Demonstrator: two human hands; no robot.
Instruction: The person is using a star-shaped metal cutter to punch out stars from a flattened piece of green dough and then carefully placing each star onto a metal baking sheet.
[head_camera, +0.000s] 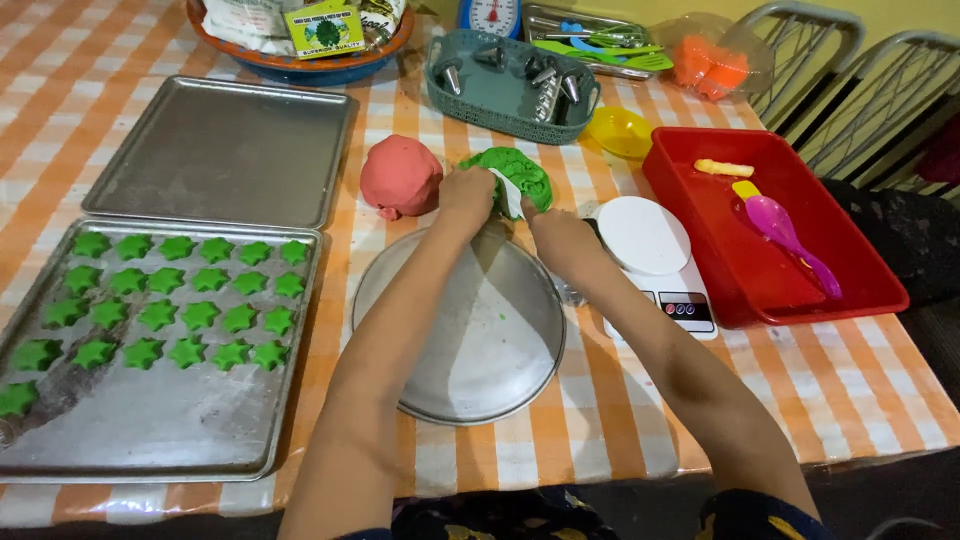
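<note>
We see a tray (160, 430) with green star shapes (160, 315) beside an empty tray (225, 150). A pink dough ball (400, 176) sits on the checkered counter (860, 400). A red tub (775, 285) holds a purple scoop (785, 235), next to a white scale (655, 260).

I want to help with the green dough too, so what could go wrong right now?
The green dough under the left hand and right hand lies right beside the red dough ball, so the colours might smear together. Both forearms reach over the round metal plate, so an elbow could nudge it. The tray of green stars hangs close to the table edge and might get bumped.
</note>
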